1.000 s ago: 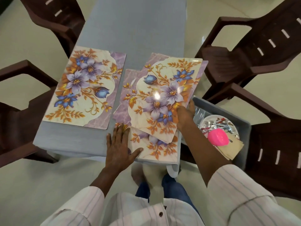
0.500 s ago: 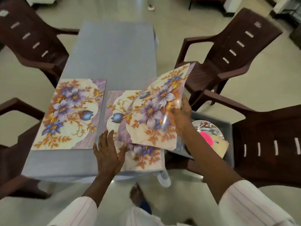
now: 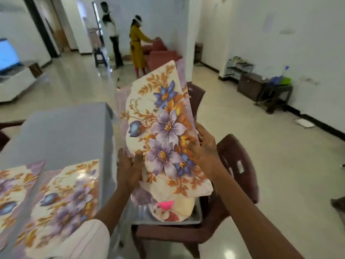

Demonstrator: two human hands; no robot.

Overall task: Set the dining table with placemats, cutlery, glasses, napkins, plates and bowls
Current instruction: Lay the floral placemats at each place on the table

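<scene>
Grey table (image 3: 61, 128) on the left. Two floral mats lie flat at its near end, side by side and about touching: the left placemat (image 3: 11, 184) is cut off by the frame edge, the second placemat (image 3: 69, 193) is next to it. Both are print up, with long axes along the table's length as far as I can see. No cutlery, glasses, napkins, plates or bowls laid that I can see. Early stage by my read: mats partly done, everything else to go. The left hand (image 3: 128, 171) is off the table's right edge, gripping the lower left edge of the held placemat (image 3: 164, 128), thumb on the print, fingers behind. That mat is in the air, clear of the table, to its right and above the grey bin (image 3: 168, 222). It stands near upright, long axis bottom to top, top leaning slightly left and away toward the far room, print facing the wearer. A purple edge shows behind it, maybe a second sheet in the same grip; can't confirm. The bin holds a pink item (image 3: 166, 205) and a floral plate (image 3: 164, 215); the mat hides the rest. The right hand (image 3: 202, 146) grips the mat's right long edge about mid-length, thumb on the print. The bin sits on a brown plastic chair (image 3: 240, 165). The mat needs to go flat and swing left onto the table.
</scene>
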